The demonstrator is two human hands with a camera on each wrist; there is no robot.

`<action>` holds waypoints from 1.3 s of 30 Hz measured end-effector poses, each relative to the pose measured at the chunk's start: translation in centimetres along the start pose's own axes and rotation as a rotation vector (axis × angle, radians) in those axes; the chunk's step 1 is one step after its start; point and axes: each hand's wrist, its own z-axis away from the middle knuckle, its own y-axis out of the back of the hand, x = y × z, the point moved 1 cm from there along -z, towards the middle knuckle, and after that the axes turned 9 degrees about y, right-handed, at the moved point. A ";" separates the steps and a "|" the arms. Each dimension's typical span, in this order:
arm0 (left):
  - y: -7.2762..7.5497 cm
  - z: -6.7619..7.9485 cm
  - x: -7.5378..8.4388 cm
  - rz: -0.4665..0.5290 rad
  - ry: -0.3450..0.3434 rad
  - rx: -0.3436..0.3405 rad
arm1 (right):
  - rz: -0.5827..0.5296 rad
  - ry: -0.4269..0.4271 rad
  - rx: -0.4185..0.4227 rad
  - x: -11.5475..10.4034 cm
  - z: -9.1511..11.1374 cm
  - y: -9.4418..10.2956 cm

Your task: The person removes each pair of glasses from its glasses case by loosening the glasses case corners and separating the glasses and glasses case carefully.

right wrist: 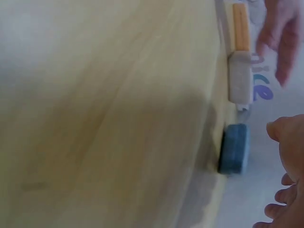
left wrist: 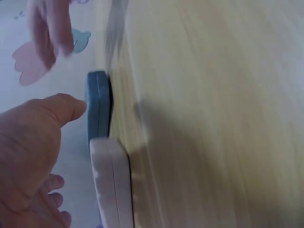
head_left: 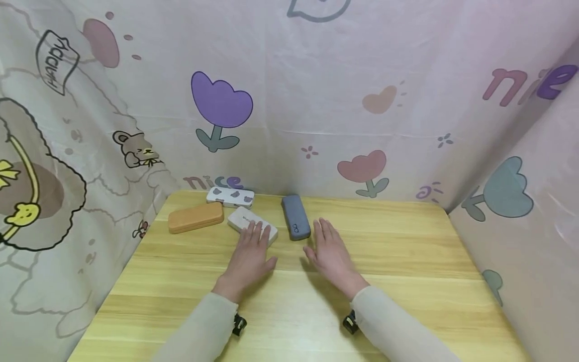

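My left hand (head_left: 248,259) hovers with straight fingers over the near end of a white glasses case (head_left: 239,220), overlapping it in the head view. Beside the near end of a blue-grey glasses case (head_left: 295,216), marked with a small spectacles symbol, is my right hand (head_left: 333,256), its fingers extended. Neither hand holds anything. In the left wrist view, the left thumb (left wrist: 66,107) overlaps the side of the blue-grey case, and the white case (left wrist: 111,183) lies nearer. From the right wrist, the right thumb (right wrist: 274,129) shows to one side of the blue-grey case (right wrist: 234,149).
An orange glasses case (head_left: 195,218) lies at the left of the wooden table (head_left: 298,311). Behind it, near the back edge, is a white case with printed shapes (head_left: 230,197). Printed curtains (head_left: 289,100) hang behind the table and along both sides.
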 end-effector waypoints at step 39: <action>-3.2 -2.5 5.8 -0.131 -0.152 -0.135 | 0.052 0.284 -0.220 2.0 5.7 -0.2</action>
